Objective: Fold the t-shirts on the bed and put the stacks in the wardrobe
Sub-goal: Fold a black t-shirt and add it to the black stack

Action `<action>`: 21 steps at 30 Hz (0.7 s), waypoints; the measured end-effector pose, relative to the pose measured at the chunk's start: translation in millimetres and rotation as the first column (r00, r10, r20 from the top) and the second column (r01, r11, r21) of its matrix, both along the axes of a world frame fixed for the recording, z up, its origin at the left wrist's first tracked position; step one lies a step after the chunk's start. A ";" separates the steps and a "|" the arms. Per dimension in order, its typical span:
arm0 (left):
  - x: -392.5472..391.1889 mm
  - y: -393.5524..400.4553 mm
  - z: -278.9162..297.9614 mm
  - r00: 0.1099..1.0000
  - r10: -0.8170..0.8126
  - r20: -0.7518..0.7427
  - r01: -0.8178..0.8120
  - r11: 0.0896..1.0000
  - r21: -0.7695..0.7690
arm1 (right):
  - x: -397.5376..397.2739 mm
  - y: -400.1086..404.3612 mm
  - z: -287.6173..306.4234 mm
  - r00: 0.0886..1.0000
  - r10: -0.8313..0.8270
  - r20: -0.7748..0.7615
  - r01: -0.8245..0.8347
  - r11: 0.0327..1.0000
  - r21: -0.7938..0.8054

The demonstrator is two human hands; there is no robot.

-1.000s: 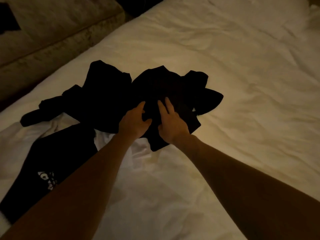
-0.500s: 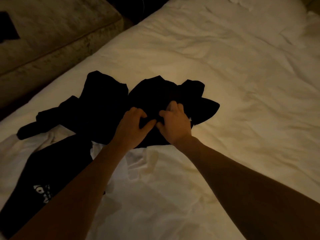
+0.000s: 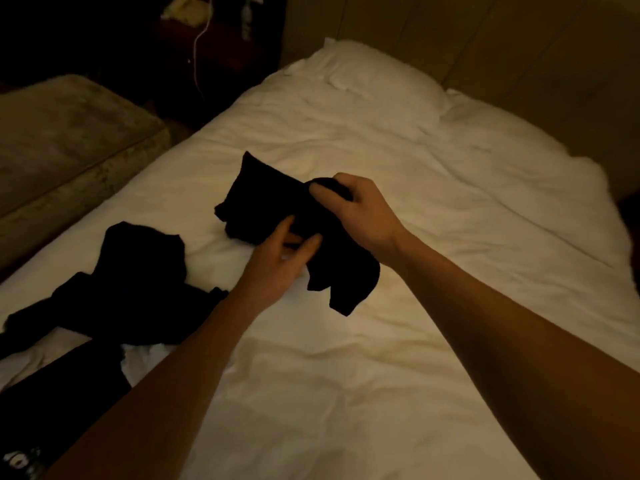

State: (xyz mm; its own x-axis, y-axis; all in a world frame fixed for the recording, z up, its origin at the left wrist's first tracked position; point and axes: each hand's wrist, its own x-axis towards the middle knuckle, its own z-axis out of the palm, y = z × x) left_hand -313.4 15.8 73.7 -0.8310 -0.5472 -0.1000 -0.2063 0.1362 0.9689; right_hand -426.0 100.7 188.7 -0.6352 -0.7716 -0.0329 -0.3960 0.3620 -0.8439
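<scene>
A crumpled black t-shirt hangs just above the white bed, held between both hands. My right hand grips its upper edge from above. My left hand reaches under the shirt's lower part, thumb and fingers spread against the cloth; whether it pinches is unclear. Another black t-shirt lies bunched on the bed to the left. A third black garment with white print lies at the near left edge, over some white cloth.
A white pillow lies at the head of the bed. A beige upholstered bench or second bed stands along the left side. A dark nightstand with a white cable is behind it. Panelled wall at the right rear.
Both hands took hold of one black shirt and lifted it up and to the right, away from the pile. My view rose, so the pillow and nightstand now show.
</scene>
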 end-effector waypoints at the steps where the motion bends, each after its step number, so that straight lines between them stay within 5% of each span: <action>1: -6.6 13.7 10.9 1.000 -0.007 -0.029 0.010 0.997 0.082 | 0.0 12.9 13.6 0.998 -0.030 0.059 0.032 0.999 -0.036; 4: -17.5 52.1 37.9 0.998 0.065 -0.016 -0.064 0.996 0.067 | 1.8 55.2 54.5 0.993 -0.034 0.109 0.042 0.997 -0.068; 8: -18.1 104.6 69.5 0.984 0.113 0.137 -0.075 0.965 -0.251 | 17.1 110.4 99.8 0.995 0.032 0.093 -0.032 0.999 -0.002; 14: -4.6 183.1 118.0 0.982 0.120 0.144 -0.031 0.860 -0.509 | 54.3 186.6 130.5 0.903 -0.078 0.423 0.173 0.966 -0.191; 18: 13.7 210.2 116.4 0.991 -0.040 0.131 0.057 0.990 -0.128 | 79.0 244.1 140.1 0.784 -0.160 0.600 0.406 0.863 -0.300; 21: 35.7 242.1 142.5 0.999 0.039 -0.024 -0.030 0.953 0.302 | 93.8 286.2 164.3 0.708 -0.162 0.688 0.535 0.758 -0.372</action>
